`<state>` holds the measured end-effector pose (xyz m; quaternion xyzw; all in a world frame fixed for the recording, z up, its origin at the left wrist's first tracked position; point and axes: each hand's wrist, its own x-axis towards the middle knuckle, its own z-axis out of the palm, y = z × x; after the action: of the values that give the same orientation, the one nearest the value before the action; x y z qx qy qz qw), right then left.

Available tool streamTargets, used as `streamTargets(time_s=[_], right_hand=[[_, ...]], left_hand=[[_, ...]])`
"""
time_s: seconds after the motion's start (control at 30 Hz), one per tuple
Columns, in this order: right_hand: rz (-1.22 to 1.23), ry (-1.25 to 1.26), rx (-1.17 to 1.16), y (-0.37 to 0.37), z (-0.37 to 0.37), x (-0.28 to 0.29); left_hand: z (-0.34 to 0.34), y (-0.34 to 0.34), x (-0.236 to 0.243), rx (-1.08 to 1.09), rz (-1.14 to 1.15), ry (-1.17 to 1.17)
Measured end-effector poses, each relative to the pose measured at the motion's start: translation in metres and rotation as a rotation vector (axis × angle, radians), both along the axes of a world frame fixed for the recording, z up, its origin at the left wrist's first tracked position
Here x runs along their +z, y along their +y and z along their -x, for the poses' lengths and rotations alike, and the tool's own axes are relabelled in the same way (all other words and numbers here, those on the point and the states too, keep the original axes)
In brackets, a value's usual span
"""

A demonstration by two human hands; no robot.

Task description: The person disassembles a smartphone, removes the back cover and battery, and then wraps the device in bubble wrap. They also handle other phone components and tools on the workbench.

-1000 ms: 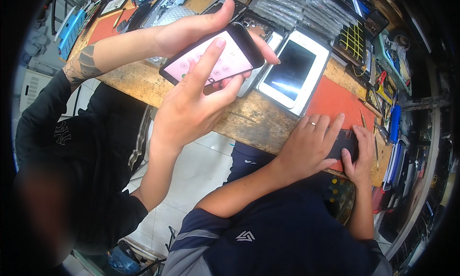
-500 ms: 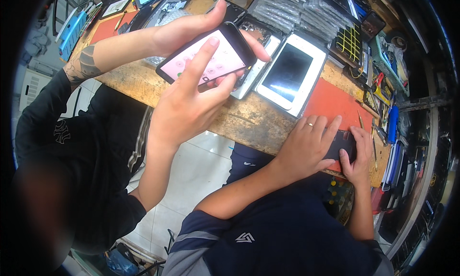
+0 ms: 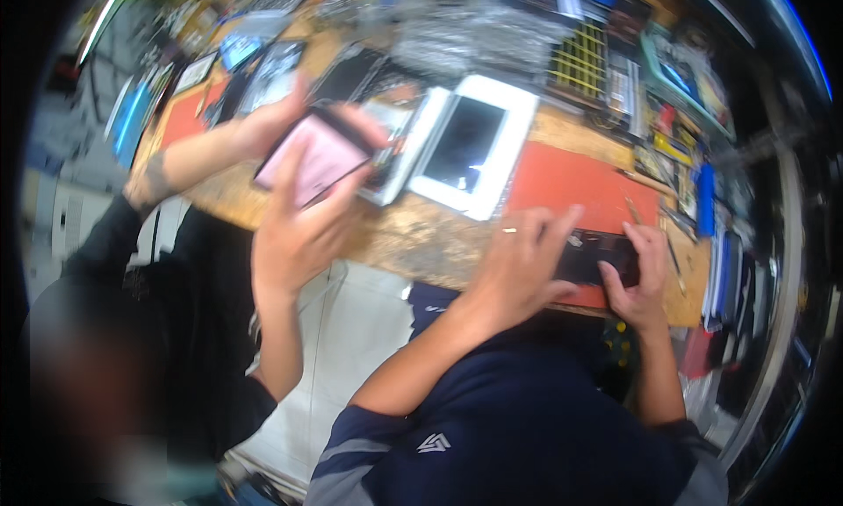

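On the scarred wooden desk (image 3: 413, 242), the wearer's left hand (image 3: 518, 264) and right hand (image 3: 639, 273) pin a small black flat device (image 3: 597, 256), apparently a phone, against the red mat (image 3: 571, 185), steadying it.

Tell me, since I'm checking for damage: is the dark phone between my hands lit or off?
Off, seemingly: the phone shows only black between the left hand and right hand.

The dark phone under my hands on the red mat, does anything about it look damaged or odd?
Nothing stands out. The dark phone lies flat on the red mat between your left hand and right hand; blur hides fine cracks.
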<state>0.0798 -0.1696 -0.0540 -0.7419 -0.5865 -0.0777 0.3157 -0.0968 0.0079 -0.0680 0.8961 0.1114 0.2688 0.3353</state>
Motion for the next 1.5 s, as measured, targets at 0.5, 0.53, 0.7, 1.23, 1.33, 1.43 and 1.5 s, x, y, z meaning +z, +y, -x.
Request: streamTargets(time_s=[0.5, 0.53, 0.7, 1.23, 1.33, 1.43, 1.5], right_hand=[[-0.338, 0.149, 0.139, -0.021, -0.006, -0.01], [-0.351, 0.152, 0.145, -0.022, -0.007, -0.011], [-0.469, 0.226, 0.16, -0.026, -0.008, -0.016], [-0.264, 0.431, -0.127, -0.022, -0.014, -0.009], [-0.268, 0.428, -0.116, -0.021, -0.013, -0.011], [-0.261, 0.404, -0.117, -0.019, -0.013, -0.012], [-0.254, 0.392, -0.122, -0.019, -0.014, -0.012]], left_hand=[[0.009, -0.019, 0.003, 0.136, 0.147, -0.236], [0.011, -0.02, 0.004, 0.143, 0.137, -0.217], [0.02, -0.026, 0.006, 0.16, 0.146, -0.187], [0.016, -0.007, 0.035, 0.516, -0.133, 0.002], [0.03, -0.006, 0.046, 0.501, -0.157, 0.106], [0.04, -0.011, 0.046, 0.418, -0.14, 0.215], [0.044, -0.014, 0.042, 0.428, -0.12, 0.25]])
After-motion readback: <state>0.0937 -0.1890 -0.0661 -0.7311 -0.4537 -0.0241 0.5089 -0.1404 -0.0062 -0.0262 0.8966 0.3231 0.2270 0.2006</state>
